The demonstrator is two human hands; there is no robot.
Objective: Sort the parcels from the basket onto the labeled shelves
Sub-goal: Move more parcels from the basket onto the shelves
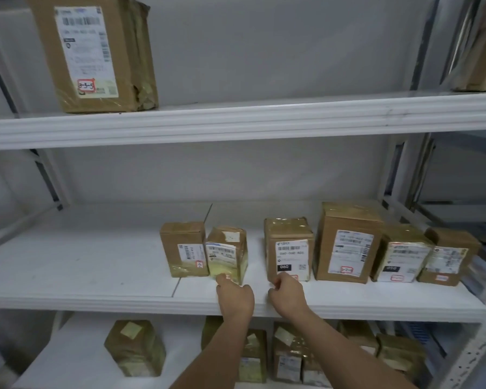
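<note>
Head view: both hands are up at the middle shelf [96,287]. The left hand [234,297] presses its fingertips against the bottom front of a small taped parcel [227,255], fingers loosely curled, not wrapped round it. That parcel sits just right of a brown box [183,248], touching it. The right hand [285,294] touches the lower edge of the "060" parcel [289,248] with curled fingers; whether it truly grips, I cannot tell. A gap separates the two parcels. Further right of the "060" parcel stands a taller box [348,242], then two more parcels. A big box [96,51] stands on the upper shelf [264,119], more parcels below.
</note>
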